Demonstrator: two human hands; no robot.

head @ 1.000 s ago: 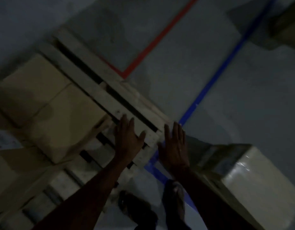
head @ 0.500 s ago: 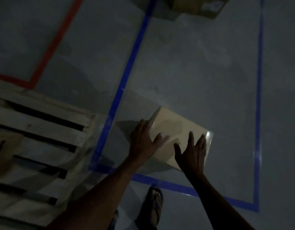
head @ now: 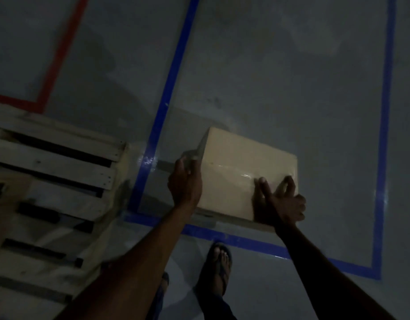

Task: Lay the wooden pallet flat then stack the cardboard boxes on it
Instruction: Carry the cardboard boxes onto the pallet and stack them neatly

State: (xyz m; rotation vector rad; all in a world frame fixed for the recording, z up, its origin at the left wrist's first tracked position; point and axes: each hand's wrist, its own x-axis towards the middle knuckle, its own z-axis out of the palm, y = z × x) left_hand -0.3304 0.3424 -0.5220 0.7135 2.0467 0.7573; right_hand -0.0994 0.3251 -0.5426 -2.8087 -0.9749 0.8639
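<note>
A taped cardboard box (head: 236, 172) rests on the grey floor inside a blue-taped rectangle. My left hand (head: 185, 183) grips its left end, fingers curled around the edge. My right hand (head: 280, 202) clasps the box's near right corner, thumb on top and fingers wrapped over the right side. The wooden pallet (head: 49, 181) lies flat on the floor to the left, its pale slats showing dark gaps. Part of another cardboard box (head: 8, 199) sits on the pallet at the far left edge.
Blue floor tape (head: 167, 98) runs between the pallet and the box and frames the box's area. A red tape line (head: 58, 56) marks the floor beyond the pallet. My foot in a sandal (head: 219, 264) stands just behind the blue line.
My view swung right from the pallet to the box on the floor. Both hands left the pallet, reached over the box and now close on its left end and right corner.
</note>
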